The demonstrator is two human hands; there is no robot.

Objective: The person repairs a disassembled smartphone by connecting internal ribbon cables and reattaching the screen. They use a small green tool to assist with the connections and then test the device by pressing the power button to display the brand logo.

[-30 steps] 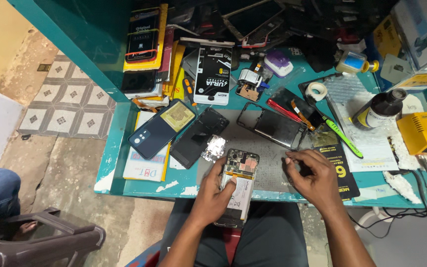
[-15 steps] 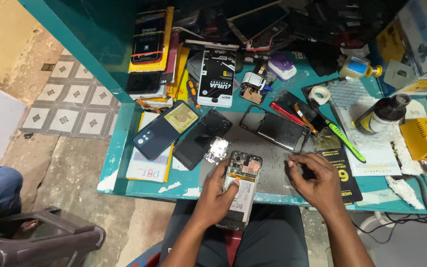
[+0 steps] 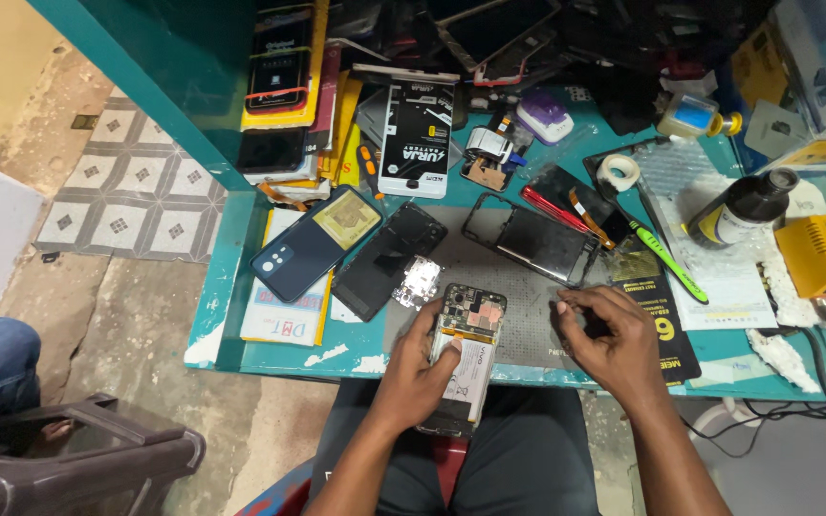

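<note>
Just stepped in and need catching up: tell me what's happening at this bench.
A person seated at a cluttered teal workbench is working on an opened smartphone with its back cover off and battery exposed. The left hand holds the phone at the bench's front edge, thumb across the battery. The right hand rests on the grey work mat beside it, fingertips pinched together; whether they hold anything is too small to tell. Other phones, a roll of tape and green tweezers lie around.

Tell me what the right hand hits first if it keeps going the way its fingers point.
The right hand points left across the grey mat; it would likely meet the opened phone that the left hand holds, though depth is unclear.
</note>
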